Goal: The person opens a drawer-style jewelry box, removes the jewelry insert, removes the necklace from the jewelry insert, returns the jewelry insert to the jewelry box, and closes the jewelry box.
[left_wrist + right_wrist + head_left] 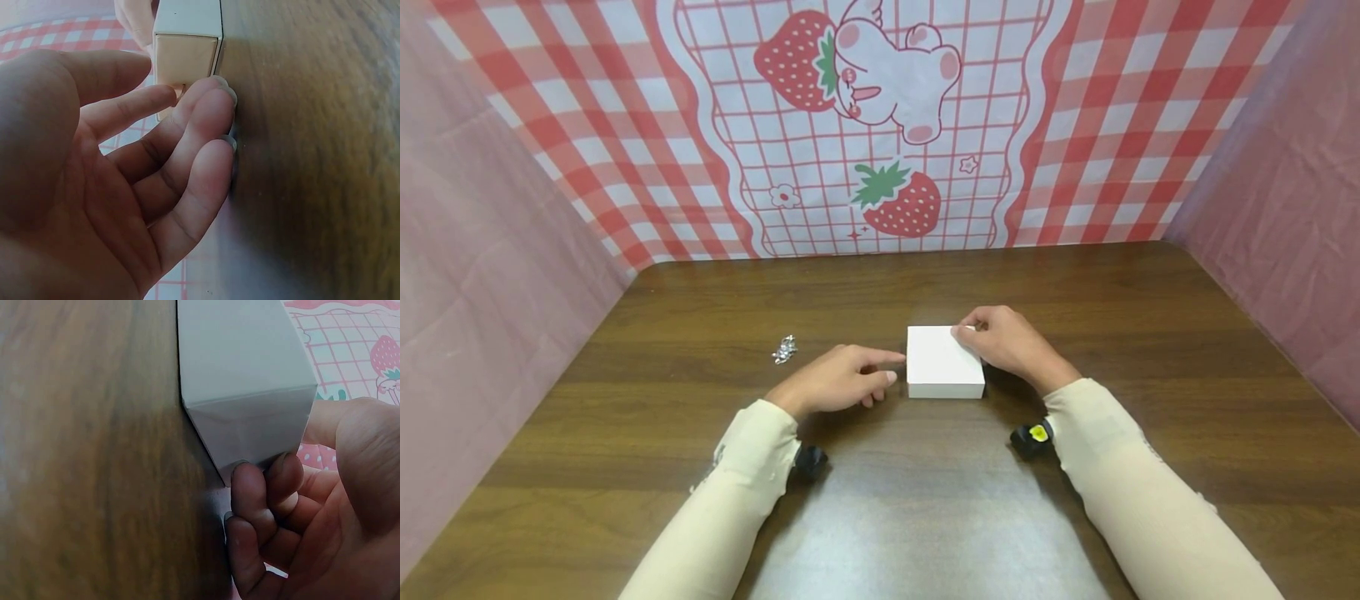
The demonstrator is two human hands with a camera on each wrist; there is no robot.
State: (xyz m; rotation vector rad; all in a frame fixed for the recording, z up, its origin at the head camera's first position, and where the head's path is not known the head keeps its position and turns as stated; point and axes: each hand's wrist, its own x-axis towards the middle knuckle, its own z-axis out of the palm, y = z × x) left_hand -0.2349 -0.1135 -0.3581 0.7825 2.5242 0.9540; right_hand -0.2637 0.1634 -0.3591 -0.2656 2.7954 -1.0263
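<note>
A small white drawer box (pixel 943 358) lies on the wooden table in front of me. Its left end shows a beige drawer front (pixel 185 59) in the left wrist view, with a small pull low on it. My left hand (pixel 835 381) is beside that end, index finger stretched out with its tip right at the pull, the other fingers loosely bent. From the right, my right hand (pixel 1013 342) holds the box's far right corner, thumb on top. Bent fingertips (pixel 248 484) press the right side in the right wrist view. Left of the box lies a small shiny silver trinket (pixel 785 349).
A brown wood-grain table (pixel 880 287) extends around the box. Behind it hangs a red-and-white checked cloth (pixel 1097 150) with strawberries, and pinkish curtains (pixel 1285 183) close off both sides. Each wrist carries a black camera (pixel 1032 438).
</note>
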